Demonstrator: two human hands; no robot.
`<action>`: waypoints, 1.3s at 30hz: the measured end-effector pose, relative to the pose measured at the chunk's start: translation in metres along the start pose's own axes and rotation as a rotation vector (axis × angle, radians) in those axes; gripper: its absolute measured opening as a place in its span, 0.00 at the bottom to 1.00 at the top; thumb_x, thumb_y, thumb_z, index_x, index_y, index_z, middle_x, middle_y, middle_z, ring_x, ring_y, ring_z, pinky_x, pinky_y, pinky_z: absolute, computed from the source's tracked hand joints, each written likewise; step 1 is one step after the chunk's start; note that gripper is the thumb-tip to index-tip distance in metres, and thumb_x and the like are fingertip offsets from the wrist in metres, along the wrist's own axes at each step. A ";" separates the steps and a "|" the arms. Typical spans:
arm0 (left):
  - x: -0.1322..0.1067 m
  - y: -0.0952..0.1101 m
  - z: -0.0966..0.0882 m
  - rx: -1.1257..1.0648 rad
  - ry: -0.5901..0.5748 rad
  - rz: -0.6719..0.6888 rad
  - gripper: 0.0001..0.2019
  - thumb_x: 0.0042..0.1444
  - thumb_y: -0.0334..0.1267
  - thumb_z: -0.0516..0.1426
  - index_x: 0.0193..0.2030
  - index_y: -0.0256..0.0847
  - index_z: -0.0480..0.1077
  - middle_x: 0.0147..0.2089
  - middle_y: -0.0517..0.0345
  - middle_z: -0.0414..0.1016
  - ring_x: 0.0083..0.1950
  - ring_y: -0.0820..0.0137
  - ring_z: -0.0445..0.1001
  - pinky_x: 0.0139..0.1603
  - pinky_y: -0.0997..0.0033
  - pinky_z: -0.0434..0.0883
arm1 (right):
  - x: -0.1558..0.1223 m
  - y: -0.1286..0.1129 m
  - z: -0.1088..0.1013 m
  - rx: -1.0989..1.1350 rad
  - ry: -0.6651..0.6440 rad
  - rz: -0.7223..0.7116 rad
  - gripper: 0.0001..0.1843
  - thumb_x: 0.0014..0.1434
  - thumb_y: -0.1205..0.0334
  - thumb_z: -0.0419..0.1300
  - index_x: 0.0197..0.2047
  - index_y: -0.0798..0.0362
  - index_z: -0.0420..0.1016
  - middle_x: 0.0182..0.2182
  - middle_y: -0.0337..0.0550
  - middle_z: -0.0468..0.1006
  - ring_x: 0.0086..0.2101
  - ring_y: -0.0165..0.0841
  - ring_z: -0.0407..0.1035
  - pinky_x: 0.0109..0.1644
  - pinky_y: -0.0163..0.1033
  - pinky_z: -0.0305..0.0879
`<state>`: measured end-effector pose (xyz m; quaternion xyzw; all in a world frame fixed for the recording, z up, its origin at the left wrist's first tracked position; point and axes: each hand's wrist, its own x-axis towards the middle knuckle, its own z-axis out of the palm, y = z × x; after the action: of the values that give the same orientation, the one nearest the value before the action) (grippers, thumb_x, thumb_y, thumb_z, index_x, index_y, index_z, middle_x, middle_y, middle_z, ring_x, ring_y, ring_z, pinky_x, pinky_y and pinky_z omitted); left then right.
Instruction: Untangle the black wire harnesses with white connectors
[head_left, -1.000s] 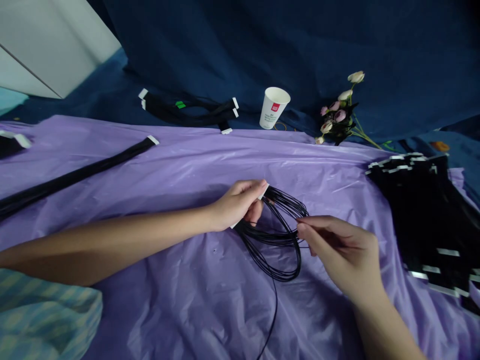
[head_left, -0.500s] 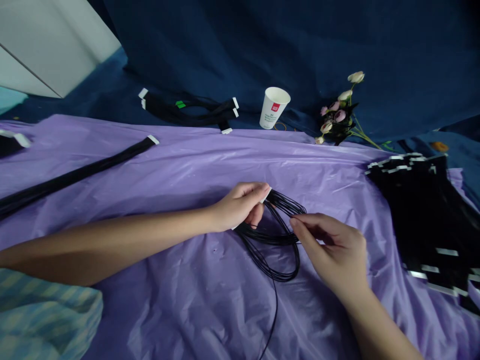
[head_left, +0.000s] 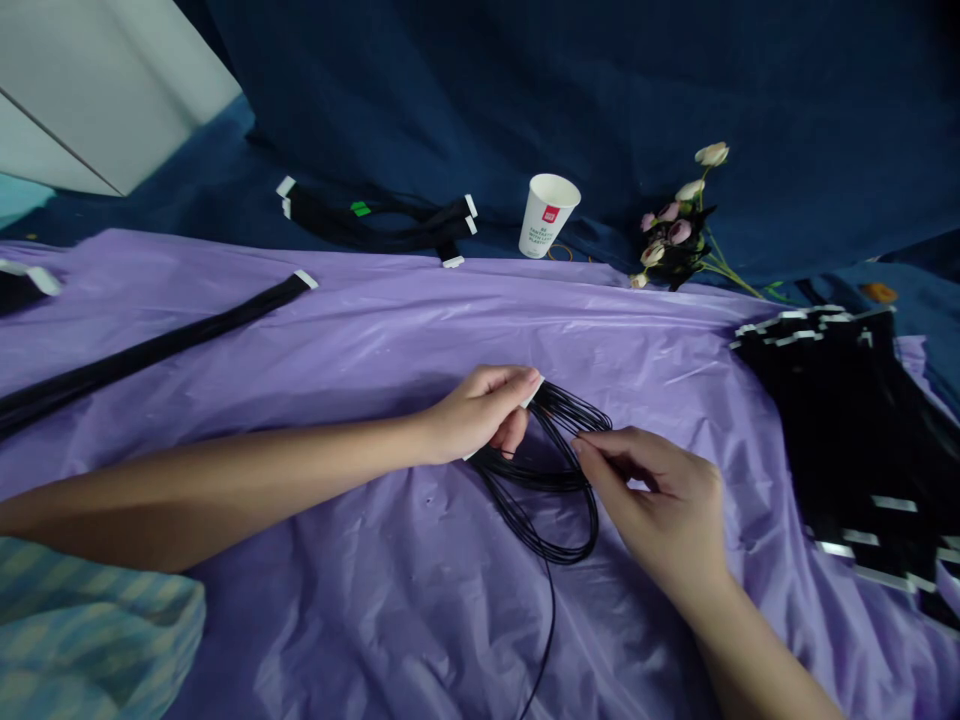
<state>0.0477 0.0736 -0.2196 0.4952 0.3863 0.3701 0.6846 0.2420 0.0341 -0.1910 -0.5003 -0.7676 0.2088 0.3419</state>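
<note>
Gripping a looped black wire harness (head_left: 540, 481) by its white connector (head_left: 533, 391), the left hand (head_left: 487, 405) is over the purple-covered surface's (head_left: 360, 610) centre; the right hand (head_left: 664, 500) appears to pinch a strand. Most wires are looped; one tail (head_left: 553, 610) lies ungathered, trailing nearward.

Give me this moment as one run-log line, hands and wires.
left hand: gripping white connector | right hand: fingers pinched at black wires | wires: looped, one strand trailing across purple sheet

Left hand (head_left: 491, 410) grips the wire loop (head_left: 551, 482) at left; right hand (head_left: 664, 500) pinches it at right; cup (head_left: 541, 222) stands beyond.
</note>
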 end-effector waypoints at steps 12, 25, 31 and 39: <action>0.002 -0.001 -0.001 -0.003 -0.023 0.013 0.21 0.65 0.50 0.47 0.25 0.39 0.59 0.13 0.66 0.64 0.14 0.80 0.59 0.18 0.80 0.56 | 0.000 0.001 0.005 -0.019 0.047 -0.108 0.02 0.58 0.70 0.63 0.34 0.56 0.77 0.24 0.37 0.75 0.22 0.23 0.66 0.27 0.29 0.62; 0.002 -0.001 -0.001 -0.003 -0.031 0.004 0.23 0.66 0.49 0.46 0.23 0.38 0.60 0.13 0.64 0.64 0.14 0.80 0.59 0.18 0.80 0.56 | 0.000 0.003 0.009 -0.175 0.113 -0.369 0.06 0.56 0.77 0.62 0.35 0.58 0.74 0.25 0.40 0.75 0.24 0.25 0.69 0.30 0.31 0.64; 0.002 -0.002 -0.002 -0.006 -0.032 0.000 0.23 0.66 0.50 0.46 0.23 0.39 0.60 0.13 0.64 0.63 0.14 0.80 0.59 0.18 0.80 0.57 | -0.001 0.004 0.011 -0.205 0.131 -0.373 0.06 0.57 0.75 0.62 0.36 0.56 0.73 0.24 0.39 0.75 0.23 0.25 0.69 0.29 0.31 0.64; 0.002 -0.002 -0.001 0.001 -0.013 -0.010 0.23 0.65 0.51 0.47 0.23 0.39 0.59 0.13 0.64 0.63 0.14 0.80 0.59 0.17 0.79 0.56 | 0.000 0.003 0.013 -0.250 0.144 -0.381 0.06 0.57 0.76 0.62 0.32 0.56 0.72 0.21 0.36 0.71 0.21 0.24 0.65 0.26 0.31 0.60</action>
<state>0.0479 0.0748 -0.2222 0.4960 0.3842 0.3631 0.6888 0.2343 0.0352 -0.2014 -0.3986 -0.8415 0.0077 0.3645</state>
